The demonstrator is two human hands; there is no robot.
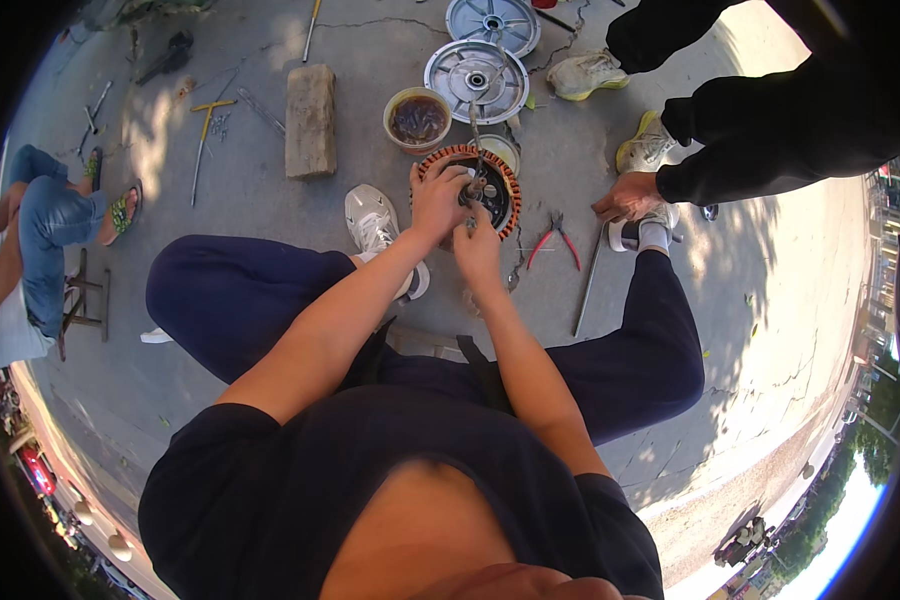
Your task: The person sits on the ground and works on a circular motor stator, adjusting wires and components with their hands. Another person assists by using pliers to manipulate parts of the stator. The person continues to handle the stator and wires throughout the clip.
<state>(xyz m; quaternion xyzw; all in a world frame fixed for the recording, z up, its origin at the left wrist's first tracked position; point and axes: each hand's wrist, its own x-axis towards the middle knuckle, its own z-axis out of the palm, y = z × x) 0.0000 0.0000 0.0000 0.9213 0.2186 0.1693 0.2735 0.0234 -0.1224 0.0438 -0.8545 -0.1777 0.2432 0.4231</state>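
Note:
A round motor stator (pixel 513 208), ringed with copper windings around a dark centre, sits on the ground between my feet. My left hand (pixel 438 207) lies over its left side, fingers curled in toward the central shaft. Close beside it, my right hand (pixel 478 248) has its fingers pinched together at the near side of the shaft; whatever small thing they hold is hidden. From the shaft a cable (pixel 475 125) runs away from me, across a metal motor cover (pixel 450 85).
A second cover (pixel 515 28) lies farther off. Nearby are a bowl of dark liquid (pixel 418 118), a wooden block (pixel 310 120), red-handled pliers (pixel 555 240), a metal rod (pixel 590 280) and a T-handle wrench (pixel 205 135). Another person's hand (pixel 628 197) reaches in from the right; someone sits at left.

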